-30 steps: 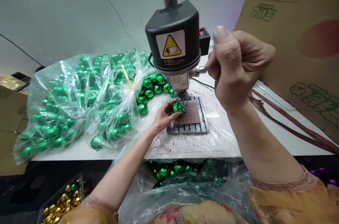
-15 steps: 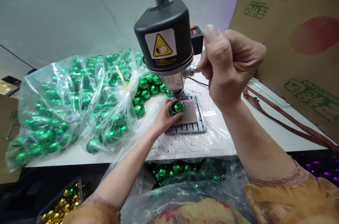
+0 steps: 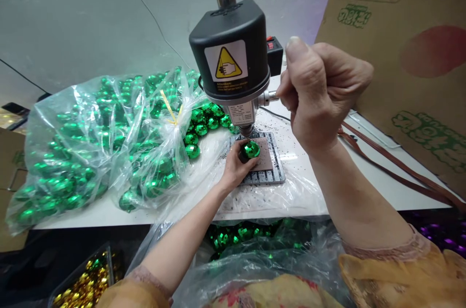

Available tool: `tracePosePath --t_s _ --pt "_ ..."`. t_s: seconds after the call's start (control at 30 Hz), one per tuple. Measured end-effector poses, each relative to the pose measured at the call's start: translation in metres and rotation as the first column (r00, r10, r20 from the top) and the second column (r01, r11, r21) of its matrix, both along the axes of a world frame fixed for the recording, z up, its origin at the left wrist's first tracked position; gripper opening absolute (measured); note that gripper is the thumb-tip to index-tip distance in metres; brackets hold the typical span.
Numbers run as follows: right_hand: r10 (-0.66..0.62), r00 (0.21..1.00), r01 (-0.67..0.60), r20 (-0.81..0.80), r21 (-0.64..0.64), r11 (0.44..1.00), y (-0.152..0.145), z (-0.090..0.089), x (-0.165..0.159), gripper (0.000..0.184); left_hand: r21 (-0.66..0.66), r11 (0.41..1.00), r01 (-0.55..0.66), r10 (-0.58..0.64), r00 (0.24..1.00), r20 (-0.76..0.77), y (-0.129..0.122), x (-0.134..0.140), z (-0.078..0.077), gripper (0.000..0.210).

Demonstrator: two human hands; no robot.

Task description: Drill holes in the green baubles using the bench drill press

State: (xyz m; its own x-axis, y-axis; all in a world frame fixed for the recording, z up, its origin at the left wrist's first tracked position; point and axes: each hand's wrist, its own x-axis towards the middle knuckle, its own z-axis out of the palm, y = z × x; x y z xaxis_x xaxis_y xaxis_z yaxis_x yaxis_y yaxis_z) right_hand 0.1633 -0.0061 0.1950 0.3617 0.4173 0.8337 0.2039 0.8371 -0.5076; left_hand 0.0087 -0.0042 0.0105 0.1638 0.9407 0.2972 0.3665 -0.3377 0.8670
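Observation:
My left hand [image 3: 236, 164] grips a shiny green faceted ball [image 3: 251, 149] between thumb and fingers, just below the chuck [image 3: 246, 129] of a small black bench drill press [image 3: 229, 45]. Under the ball is the slotted grey base plate [image 3: 278, 172], with a brownish board [image 3: 267, 155] on top. Dark shavings are scattered over and around it. My right hand [image 3: 320, 94] is closed in a fist at the drill's right side, its fingers on the metal feed handle [image 3: 271, 96]. The handle's far end is hidden inside the fist.
A clear plastic bag [image 3: 94, 138] of green balls, tied with yellow string, covers the table's left side. Cardboard boxes [image 3: 396, 75] stand at right, near a brown strap [image 3: 393, 164]. Below the edge are more green balls [image 3: 247, 236] and a bin of gold pieces [image 3: 87, 279].
My left hand and the green ball have shifted slightly right over the base plate. My right hand stays on the handle; the whole view has moved a little.

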Motion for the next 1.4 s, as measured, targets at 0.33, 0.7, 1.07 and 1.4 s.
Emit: tracePosePath --t_s 0.33,0.7,1.07,1.4 --pt "0.02 0.999 -0.016 -0.05 0.09 0.996 -0.011 -0.016 -0.003 0.045 -0.043 0.999 0.031 -0.029 0.999 0.041 -0.001 -0.001 -0.005 0.055" --pt "-0.008 1.0 0.015 -0.026 0.268 0.963 -0.004 -0.036 -0.002 0.05 -0.034 0.999 0.032 -0.03 0.998 0.049 -0.004 0.0 0.0 0.054" --pt "-0.05 0.999 0.039 0.02 0.385 0.922 0.006 -0.054 0.001 0.046 -0.015 0.999 0.029 -0.028 0.998 0.061 -0.005 0.001 -0.002 0.053" --pt "0.032 0.989 -0.087 0.141 0.404 0.911 -0.002 -0.056 0.006 0.047 -0.028 0.999 0.036 -0.032 0.994 0.105 -0.005 0.001 -0.002 0.054"
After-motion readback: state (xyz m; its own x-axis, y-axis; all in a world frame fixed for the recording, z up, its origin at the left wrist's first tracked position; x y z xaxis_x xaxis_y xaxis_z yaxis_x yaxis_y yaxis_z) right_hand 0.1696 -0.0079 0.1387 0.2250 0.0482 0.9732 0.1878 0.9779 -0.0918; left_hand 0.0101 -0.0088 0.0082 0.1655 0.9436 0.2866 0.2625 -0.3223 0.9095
